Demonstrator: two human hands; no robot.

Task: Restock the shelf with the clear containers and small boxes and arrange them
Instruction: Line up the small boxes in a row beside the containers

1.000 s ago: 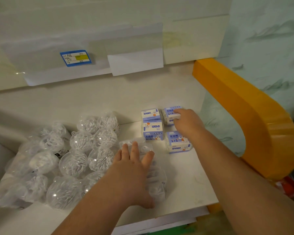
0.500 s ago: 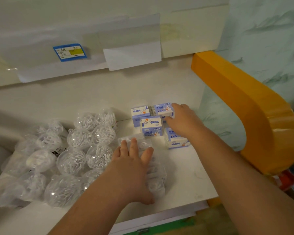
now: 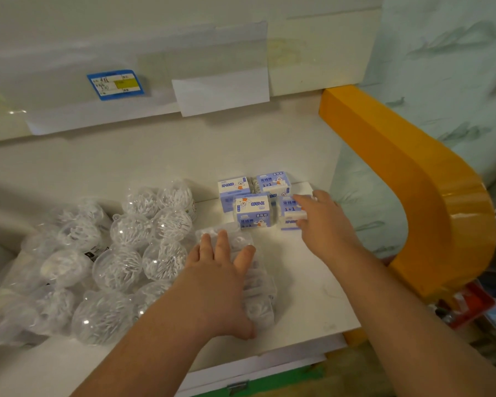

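Right hand [image 3: 324,222] at front-right small box [image 3: 291,213], fingers on its side and top; whether gripping or pushing, cannot tell. Left hand [image 3: 221,279] flat, fingers spread, pressing clear flat pack [image 3: 255,293] onto shelf [image 3: 307,308].

Four small boxes clustered at rear right of shelf. Likely light, stiff card; take by opposite side faces.

Round clear containers [image 3: 126,253] heaped at left, touching. Likely light, slick, rolling; cup whole body.
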